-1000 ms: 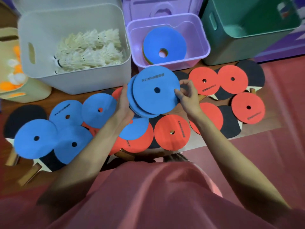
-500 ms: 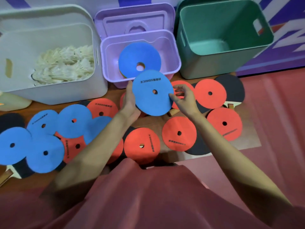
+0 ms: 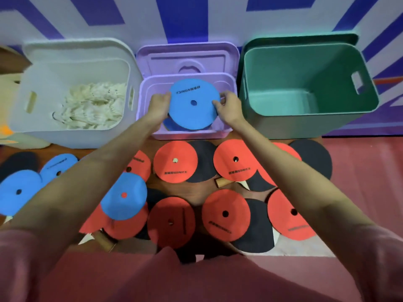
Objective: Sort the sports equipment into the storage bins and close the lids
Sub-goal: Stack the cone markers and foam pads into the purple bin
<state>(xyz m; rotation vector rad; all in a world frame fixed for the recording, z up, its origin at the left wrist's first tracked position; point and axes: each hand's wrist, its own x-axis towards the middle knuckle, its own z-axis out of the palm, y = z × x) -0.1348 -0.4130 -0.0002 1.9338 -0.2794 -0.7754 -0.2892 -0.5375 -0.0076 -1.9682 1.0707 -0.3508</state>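
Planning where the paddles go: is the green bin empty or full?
Empty. The green bin stands open, and its bare floor shows with nothing lying on it.

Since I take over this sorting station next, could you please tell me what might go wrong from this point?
1. The blue disc stack, gripped at its edges by the left hand and right hand, spans much of the purple bin; it could catch on a wall and settle tilted.
2. Both forearms reach over the red discs and paddles, so pulling back may scatter them.
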